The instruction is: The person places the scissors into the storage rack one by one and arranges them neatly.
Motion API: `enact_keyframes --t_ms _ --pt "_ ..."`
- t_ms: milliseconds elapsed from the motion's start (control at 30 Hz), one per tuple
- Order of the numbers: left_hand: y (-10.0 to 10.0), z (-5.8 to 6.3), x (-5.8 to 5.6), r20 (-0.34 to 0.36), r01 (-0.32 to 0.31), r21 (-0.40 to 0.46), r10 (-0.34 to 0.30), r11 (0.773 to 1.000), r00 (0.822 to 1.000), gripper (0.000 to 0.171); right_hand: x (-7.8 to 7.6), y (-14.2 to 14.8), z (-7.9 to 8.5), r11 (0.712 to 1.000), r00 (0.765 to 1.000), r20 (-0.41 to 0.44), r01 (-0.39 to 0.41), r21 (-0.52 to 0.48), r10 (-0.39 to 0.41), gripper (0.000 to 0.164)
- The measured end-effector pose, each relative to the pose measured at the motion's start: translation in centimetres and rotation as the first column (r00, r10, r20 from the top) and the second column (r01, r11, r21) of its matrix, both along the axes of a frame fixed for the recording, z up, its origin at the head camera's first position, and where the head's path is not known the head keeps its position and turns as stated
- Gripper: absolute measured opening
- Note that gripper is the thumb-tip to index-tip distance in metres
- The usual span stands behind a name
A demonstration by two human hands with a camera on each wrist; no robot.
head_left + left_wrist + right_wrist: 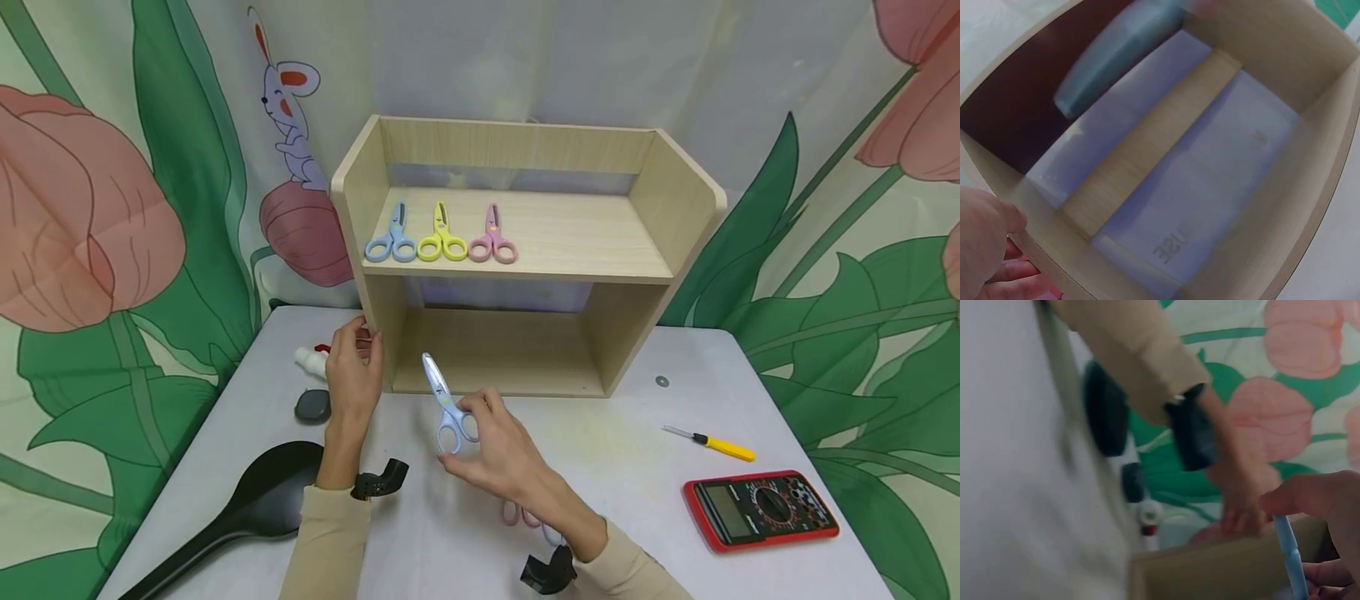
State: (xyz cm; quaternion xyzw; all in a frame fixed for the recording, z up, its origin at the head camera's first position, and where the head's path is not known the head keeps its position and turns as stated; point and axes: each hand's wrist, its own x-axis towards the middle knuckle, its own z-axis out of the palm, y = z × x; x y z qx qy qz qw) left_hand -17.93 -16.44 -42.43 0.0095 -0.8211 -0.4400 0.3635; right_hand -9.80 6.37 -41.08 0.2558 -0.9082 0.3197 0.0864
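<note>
We see the right hand (498,450) pinching blue scissors (450,406) on the wooden shelf's (585,237) near side; the left hand (355,372) touches its left panel (384,321), whether gripping we cannot tell.

Over there the shelf unit (517,146) is standing at the back of the surface (622,475), three pairs of scissors (441,234) lying leftward on its upper board (577,237); another pair (446,400) is hanging before it in the right hand (501,446); a spoon (273,492) is lying front left, and at right a screwdriver (710,442) is lying behind a multimeter (761,510)
</note>
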Motion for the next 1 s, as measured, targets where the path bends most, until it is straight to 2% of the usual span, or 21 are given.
enact_keyframes --t_ms 133,300,467,600,767,1000 --pt "0.0 0.0 0.0 0.000 0.003 0.003 -0.003 1.000 1.000 0.034 -0.7 0.9 3.3 0.998 0.990 -0.138 -0.035 -0.046 0.029 0.061" --pt "0.0 0.0 0.0 -0.003 0.011 0.006 -0.011 1.000 1.000 0.034 -2.1 2.2 7.2 0.993 0.959 -0.284 -0.047 -0.109 0.014 0.060" --pt "0.0 -0.1 -0.1 -0.006 0.012 0.008 -0.012 1.000 1.000 0.034 -4.3 3.3 10.3 0.993 0.938 -0.343 0.010 -0.117 -0.050 0.062" --pt "-0.1 -0.2 -0.1 -0.002 0.009 0.010 -0.009 1.000 1.000 0.034 -6.3 4.3 12.3 0.988 0.944 -0.304 0.092 -0.121 -0.125 0.064" --pt "-0.1 -0.2 -0.1 0.009 0.002 0.013 -0.002 1.000 1.000 0.035 -9.0 5.4 14.7 0.974 0.955 -0.200 0.205 -0.094 -0.220 0.068" --pt "0.0 0.0 0.1 0.013 0.002 0.020 -0.003 1.000 1.000 0.035 -12.6 7.5 16.5 0.964 0.963 -0.038 0.266 -0.027 -0.267 0.067"
